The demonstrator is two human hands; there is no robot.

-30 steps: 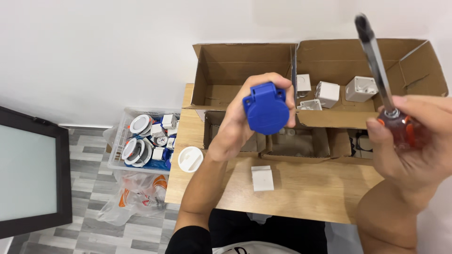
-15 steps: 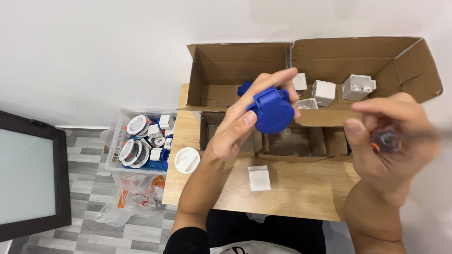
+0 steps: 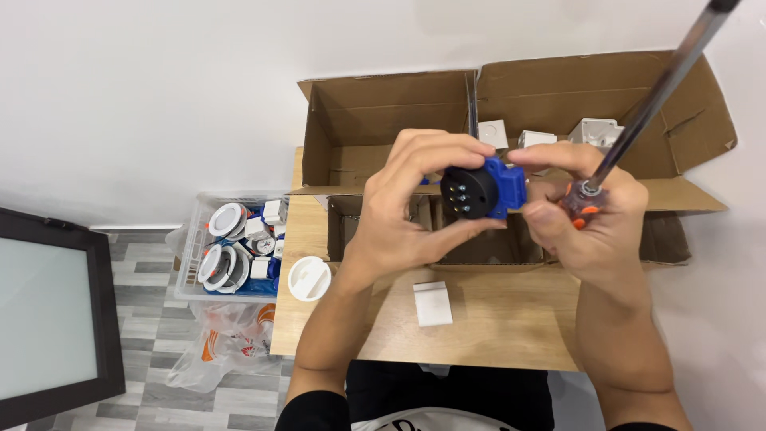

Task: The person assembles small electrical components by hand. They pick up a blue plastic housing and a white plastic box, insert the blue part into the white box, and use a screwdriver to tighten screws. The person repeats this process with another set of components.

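Observation:
My left hand (image 3: 411,203) grips a blue socket part with a round black back (image 3: 477,190), held over the wooden table. The black face with small metal contacts points toward me. My right hand (image 3: 594,219) holds a screwdriver (image 3: 650,100) by its red and clear handle, with the long metal shaft pointing up and to the right. The thumb and a finger of my right hand also touch the blue edge of the socket part. Both hands meet above the open cardboard boxes.
Two open cardboard boxes (image 3: 383,120) stand at the back of the wooden table (image 3: 495,335), with several white parts (image 3: 594,132) inside. A small white block (image 3: 433,303) and a round white cap (image 3: 309,278) lie on the table. A clear bin of fittings (image 3: 231,247) sits on the floor left, beside a dark framed panel (image 3: 48,311).
I turned the socket part so its black back faces me. My right hand came in to the part, and the screwdriver shaft swung up to the right.

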